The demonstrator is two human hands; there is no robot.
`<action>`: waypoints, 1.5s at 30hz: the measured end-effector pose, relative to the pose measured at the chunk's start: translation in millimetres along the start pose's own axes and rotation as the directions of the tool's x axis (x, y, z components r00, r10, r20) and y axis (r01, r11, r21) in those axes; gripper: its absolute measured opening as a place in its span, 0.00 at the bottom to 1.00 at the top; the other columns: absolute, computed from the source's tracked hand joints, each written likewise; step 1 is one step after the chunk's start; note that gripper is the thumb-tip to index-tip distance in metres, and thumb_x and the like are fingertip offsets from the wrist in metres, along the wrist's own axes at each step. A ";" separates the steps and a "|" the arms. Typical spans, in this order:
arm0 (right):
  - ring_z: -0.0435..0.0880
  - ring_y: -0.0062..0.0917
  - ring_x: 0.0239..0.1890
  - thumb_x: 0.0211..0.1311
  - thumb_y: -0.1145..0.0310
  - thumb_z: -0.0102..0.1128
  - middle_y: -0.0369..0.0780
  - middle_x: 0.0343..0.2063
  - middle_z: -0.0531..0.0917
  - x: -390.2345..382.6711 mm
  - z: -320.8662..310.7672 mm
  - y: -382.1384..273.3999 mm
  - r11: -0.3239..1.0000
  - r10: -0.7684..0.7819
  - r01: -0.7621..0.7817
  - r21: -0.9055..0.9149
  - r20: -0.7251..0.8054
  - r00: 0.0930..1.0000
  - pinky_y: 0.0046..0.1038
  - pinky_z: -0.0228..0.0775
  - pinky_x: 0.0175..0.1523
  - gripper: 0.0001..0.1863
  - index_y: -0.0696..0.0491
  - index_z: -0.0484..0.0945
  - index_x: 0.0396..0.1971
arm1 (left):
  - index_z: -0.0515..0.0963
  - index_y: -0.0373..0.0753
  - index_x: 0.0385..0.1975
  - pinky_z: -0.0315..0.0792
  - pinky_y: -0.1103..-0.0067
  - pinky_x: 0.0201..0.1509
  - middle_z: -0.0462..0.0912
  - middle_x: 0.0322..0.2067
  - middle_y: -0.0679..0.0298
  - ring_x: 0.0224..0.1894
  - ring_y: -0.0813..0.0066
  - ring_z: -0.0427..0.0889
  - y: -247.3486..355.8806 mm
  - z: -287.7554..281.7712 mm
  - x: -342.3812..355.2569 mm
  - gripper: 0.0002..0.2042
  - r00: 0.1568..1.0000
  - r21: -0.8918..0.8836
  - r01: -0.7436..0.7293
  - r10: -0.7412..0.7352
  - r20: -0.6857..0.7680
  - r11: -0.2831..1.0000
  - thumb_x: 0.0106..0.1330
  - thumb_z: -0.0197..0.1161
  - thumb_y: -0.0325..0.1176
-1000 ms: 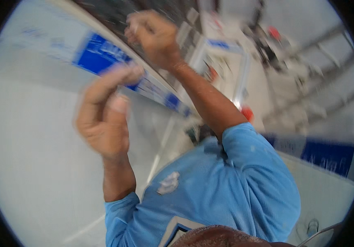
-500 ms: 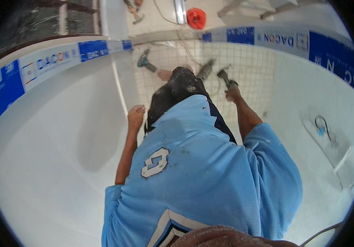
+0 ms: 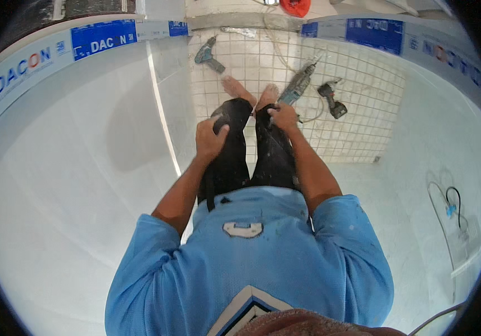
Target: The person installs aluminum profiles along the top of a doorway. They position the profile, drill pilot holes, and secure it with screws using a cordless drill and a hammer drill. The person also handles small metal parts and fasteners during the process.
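Note:
My left hand (image 3: 211,137) is on the left leg of my black trousers (image 3: 230,154), thumb and fingers closed on the cloth near the knee. Lower on the other leg, my right hand (image 3: 284,117) pinches the trouser cloth. Beyond my right hand a long corded hammer drill (image 3: 298,85) lies on the tiles. To its right rests a dark cordless impact driver (image 3: 332,101), apart from my hand. Past my bare feet (image 3: 238,89), on the left, lies a teal cordless drill (image 3: 207,56).
Pale wall panels (image 3: 83,123) rise on both sides, with blue-and-white printed strips (image 3: 104,40) along them. A low sill (image 3: 240,21) crosses the far end. Beyond it sits a red object (image 3: 295,7). A cable with a blue fitting (image 3: 451,210) is at the right.
The impact driver has gone from my right hand to the tiled floor. Both hands have moved onto my trouser legs. My view has shifted, so the far sill sits higher.

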State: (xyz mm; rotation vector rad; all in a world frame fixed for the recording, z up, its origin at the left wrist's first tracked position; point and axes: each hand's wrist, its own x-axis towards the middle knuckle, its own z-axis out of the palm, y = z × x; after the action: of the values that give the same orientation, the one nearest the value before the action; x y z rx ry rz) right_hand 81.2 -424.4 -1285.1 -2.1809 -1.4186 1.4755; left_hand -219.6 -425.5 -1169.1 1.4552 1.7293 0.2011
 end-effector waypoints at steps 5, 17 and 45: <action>0.87 0.49 0.50 0.56 0.50 0.76 0.53 0.45 0.87 93.5 123.2 -14.8 0.922 -0.229 0.241 -0.302 0.076 0.970 0.47 0.80 0.57 0.27 0.61 0.84 0.41 | 0.74 0.32 0.65 0.61 0.50 0.74 0.77 0.62 0.42 0.67 0.38 0.72 -47.0 39.2 -31.4 0.33 0.989 0.038 -0.084 0.079 0.121 0.996 0.63 0.74 0.44; 0.83 0.46 0.55 0.48 0.62 0.82 0.51 0.50 0.81 406.9 340.1 -56.2 0.908 -0.198 0.143 -0.395 -0.103 0.975 0.47 0.80 0.58 0.33 0.59 0.74 0.50 | 0.74 0.37 0.67 0.59 0.46 0.75 0.73 0.67 0.45 0.74 0.37 0.65 -79.4 29.4 -2.5 0.38 0.962 0.132 0.127 -0.154 0.225 0.983 0.58 0.77 0.50; 0.90 0.30 0.37 0.63 0.71 0.75 0.43 0.37 0.89 -61.2 -372.0 -763.5 -0.238 -0.501 0.845 -0.479 -0.685 -0.529 0.31 0.82 0.43 0.20 0.59 0.82 0.53 | 0.85 0.32 0.47 0.82 0.66 0.56 0.90 0.45 0.53 0.48 0.54 0.89 508.7 -597.7 -90.9 0.14 -0.694 0.922 -0.046 0.651 -0.306 0.385 0.61 0.70 0.19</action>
State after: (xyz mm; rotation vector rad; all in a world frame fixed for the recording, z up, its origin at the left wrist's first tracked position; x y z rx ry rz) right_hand -99.0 74.6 -619.2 -0.3457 -1.3775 -0.1269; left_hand -253.4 -119.0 -441.6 2.9337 1.3704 2.8051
